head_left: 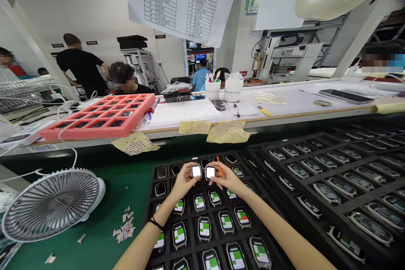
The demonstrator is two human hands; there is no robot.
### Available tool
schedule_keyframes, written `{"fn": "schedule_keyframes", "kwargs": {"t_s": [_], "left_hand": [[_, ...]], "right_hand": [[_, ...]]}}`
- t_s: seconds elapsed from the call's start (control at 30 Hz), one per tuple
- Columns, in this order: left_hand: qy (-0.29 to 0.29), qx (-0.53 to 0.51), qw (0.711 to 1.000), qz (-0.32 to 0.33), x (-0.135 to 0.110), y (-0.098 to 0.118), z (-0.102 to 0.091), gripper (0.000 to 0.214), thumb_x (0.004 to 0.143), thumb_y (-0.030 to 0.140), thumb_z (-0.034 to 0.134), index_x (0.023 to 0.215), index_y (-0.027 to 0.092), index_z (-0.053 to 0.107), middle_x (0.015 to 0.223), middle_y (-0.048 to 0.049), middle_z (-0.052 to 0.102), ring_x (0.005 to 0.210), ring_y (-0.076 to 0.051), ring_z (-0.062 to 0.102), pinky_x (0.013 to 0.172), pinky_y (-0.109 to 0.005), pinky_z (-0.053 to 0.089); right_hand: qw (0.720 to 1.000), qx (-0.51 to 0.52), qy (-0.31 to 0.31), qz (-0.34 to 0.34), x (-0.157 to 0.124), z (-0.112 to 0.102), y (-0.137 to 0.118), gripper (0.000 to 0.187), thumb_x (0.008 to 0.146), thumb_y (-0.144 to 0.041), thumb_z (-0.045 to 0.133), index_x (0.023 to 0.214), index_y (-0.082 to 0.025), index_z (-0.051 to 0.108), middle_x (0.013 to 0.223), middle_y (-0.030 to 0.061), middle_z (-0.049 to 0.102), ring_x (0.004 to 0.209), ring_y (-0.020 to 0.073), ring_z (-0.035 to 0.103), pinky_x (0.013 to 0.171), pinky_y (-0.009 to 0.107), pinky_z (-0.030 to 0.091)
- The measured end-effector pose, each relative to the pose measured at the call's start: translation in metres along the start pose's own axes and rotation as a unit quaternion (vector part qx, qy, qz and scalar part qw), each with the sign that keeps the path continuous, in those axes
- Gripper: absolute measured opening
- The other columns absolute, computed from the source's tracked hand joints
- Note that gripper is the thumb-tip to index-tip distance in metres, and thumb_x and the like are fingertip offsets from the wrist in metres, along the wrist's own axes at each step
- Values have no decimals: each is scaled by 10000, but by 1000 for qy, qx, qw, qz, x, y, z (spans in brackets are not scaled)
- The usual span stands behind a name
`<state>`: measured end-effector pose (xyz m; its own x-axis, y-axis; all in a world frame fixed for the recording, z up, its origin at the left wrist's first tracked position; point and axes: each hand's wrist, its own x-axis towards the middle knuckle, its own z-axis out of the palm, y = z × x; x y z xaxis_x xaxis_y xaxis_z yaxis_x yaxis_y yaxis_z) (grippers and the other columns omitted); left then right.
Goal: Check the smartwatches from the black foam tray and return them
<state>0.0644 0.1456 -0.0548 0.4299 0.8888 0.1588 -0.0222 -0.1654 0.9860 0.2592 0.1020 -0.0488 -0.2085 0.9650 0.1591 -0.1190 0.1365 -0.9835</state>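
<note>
My left hand [182,183] pinches a small watch body with a lit white screen [196,171] over a black foam tray [152,202]. My right hand [228,180] holds a second watch body with a white screen [210,172] right beside the first, and an orange stick [219,166] pokes up between its fingers. The tray below holds several watch bodies with green and white screens [204,228]; one shows red [243,217]. Pockets at the tray's far end hold dark-screened ones [230,158].
A second black tray [348,156] of watch bodies fills the right. A white desk fan [52,202] and paper scraps [125,230] lie left on the green mat. A raised shelf carries a red tray [101,118], papers and cups. Other people stand behind.
</note>
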Motion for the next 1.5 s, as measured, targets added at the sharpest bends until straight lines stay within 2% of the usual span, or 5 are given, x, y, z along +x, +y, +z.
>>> {"fn": "schedule_keyframes", "kwargs": {"t_s": [0.47,0.7,1.03,1.3,1.5], "left_hand": [[47,-1,999,-22,3,-5,-4,333,767,482,600,874,170,557,690,-3,607,426,-102,551,339,-178,326],[29,-3,999,-16,4,-7,-4,331,786,474,587,921,172,563,678,6,593,482,-120,589,376,-181,380],[-17,-12,1000,6,4,-15,-3,507,746,357,653,1182,208,443,1082,-111,569,785,-196,637,463,-208,485],[29,-9,999,-25,5,-10,-6,407,773,472,575,1043,174,516,832,-35,609,589,-151,637,425,-212,463],[66,14,997,-26,5,-9,-8,343,779,490,572,885,165,540,652,23,548,455,-84,523,372,-165,376]], "right_hand": [[996,-45,74,9,5,-2,12,288,786,-495,593,830,-211,577,542,-61,493,311,91,484,292,201,258],[998,-46,46,8,2,-4,10,279,802,-468,594,906,-209,580,619,-54,519,357,76,521,319,192,309],[999,-18,28,6,2,-4,7,325,784,-434,629,1010,-214,552,805,-1,579,498,115,620,329,183,331],[998,-39,55,-3,3,-5,12,325,836,-486,526,938,-181,572,569,-45,544,425,133,601,314,193,310],[1000,-20,2,-3,2,-4,9,320,822,-454,568,1019,-204,532,759,-7,566,556,145,654,331,178,333]]}}
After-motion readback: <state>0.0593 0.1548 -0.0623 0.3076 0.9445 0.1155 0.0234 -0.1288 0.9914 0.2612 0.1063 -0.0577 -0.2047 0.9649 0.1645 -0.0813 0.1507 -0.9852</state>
